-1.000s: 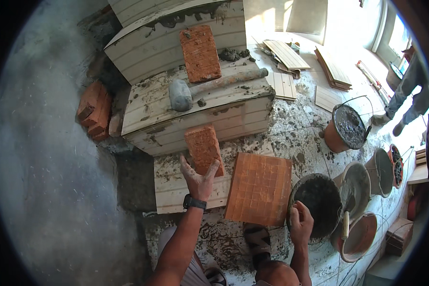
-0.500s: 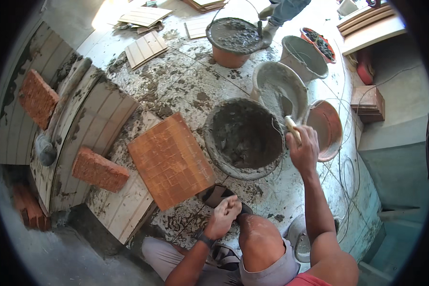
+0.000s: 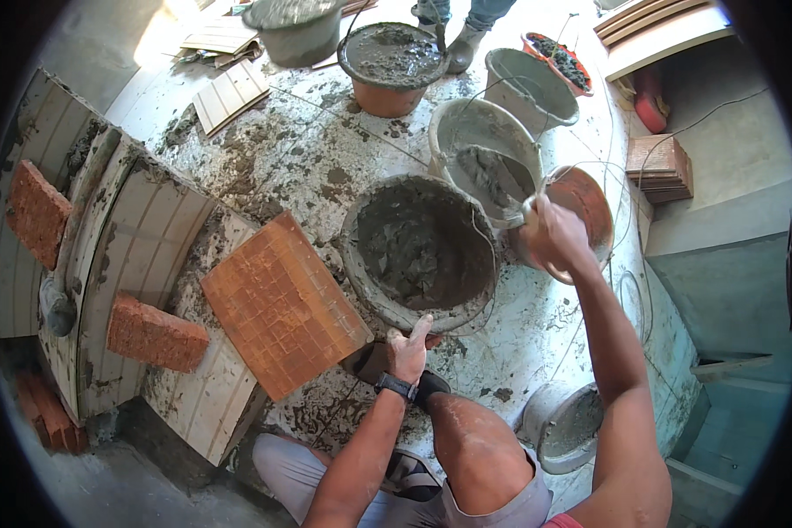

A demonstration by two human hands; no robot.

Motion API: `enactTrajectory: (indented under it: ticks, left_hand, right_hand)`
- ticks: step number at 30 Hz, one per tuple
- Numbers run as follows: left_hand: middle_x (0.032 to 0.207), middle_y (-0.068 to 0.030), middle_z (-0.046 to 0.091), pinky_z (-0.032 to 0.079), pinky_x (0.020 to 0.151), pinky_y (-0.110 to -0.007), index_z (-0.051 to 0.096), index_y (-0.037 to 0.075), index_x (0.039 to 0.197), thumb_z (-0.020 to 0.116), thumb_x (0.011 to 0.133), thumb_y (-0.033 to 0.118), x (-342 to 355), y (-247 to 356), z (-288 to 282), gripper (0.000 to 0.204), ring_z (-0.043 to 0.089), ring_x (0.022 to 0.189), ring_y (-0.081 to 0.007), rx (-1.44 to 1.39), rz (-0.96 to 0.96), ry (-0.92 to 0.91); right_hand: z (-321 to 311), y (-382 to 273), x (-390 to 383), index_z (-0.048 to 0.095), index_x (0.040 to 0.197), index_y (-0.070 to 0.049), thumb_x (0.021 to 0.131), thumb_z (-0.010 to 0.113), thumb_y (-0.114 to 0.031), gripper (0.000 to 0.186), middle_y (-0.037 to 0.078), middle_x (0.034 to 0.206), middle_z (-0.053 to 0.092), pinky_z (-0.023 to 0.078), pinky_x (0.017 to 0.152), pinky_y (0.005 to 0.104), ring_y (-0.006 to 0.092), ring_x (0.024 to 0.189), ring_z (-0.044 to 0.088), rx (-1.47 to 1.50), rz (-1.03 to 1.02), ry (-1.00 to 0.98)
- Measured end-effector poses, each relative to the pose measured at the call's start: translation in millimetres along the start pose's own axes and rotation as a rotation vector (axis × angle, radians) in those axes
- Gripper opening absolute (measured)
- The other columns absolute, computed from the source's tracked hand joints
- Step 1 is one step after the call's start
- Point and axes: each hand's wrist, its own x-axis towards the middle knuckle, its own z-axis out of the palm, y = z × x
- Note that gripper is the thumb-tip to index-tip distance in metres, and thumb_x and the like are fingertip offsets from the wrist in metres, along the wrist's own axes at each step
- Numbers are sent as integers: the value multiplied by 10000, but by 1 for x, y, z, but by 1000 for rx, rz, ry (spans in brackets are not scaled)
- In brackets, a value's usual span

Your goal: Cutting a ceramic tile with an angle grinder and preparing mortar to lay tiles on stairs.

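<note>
My right hand is closed round the handle of a trowel, over the near right rim of a grey bucket. The trowel's blade is down in that bucket, by a heap of wet grey mortar; the blade's edges are hard to make out. My left hand, with a dark watch on its wrist, has its fingers apart at the near rim of a mortar-caked bucket. Whether it touches the rim I cannot tell. Dark wet mortar lines this bucket's inside.
A ridged orange-brown tile lies left of the mortar bucket. Red bricks rest on pale panels at left. Behind stand a mortar-filled bucket, a grey bucket and a blurred grey bucket. Another person's boots are at the far edge.
My left hand has moved from beside my knee up to the near bucket rim, its fingers spreading. My right hand has turned, with mortar now heaped by the trowel. A grey bucket has appeared at the back.
</note>
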Motion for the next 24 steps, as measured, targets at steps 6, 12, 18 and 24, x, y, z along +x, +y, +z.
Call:
enactTrajectory:
  ticks: [6, 12, 18, 24]
  left_hand:
    - [1034, -143, 669, 639, 662, -352, 586, -74, 1089, 678, 921, 109, 1, -4, -2, 265, 703, 840, -215, 3, 36, 7]
    - [1008, -124, 675, 631, 646, -346, 607, -55, 1077, 645, 909, 76, -19, 5, -23, 216, 703, 835, -209, 110, 49, -44]
    - [1015, -119, 676, 639, 684, -376, 592, -46, 1103, 647, 921, 90, -17, -10, -49, 234, 704, 868, -229, 265, 92, -122]
    - [1057, -118, 668, 640, 685, -379, 566, -29, 1167, 659, 931, 120, -7, -20, -54, 294, 704, 860, -232, 210, 150, -135]
  right_hand:
    - [37, 12, -35, 460, 1099, -26, 895, 573, -120, 252, 254, 996, 622, 534, 737, 562, 464, 861, 670, -4, 143, 57]
    - [57, -2, -44, 484, 1042, -17, 925, 501, -92, 140, 246, 917, 625, 515, 713, 576, 464, 828, 671, 5, 148, 62]
    - [83, 2, -59, 460, 1057, -49, 955, 505, -165, 161, 242, 921, 609, 484, 727, 584, 483, 853, 636, 113, 115, 189]
    - [80, 2, -47, 488, 1017, -26, 913, 606, -197, 233, 229, 960, 638, 497, 709, 545, 428, 838, 658, 212, 74, 152]
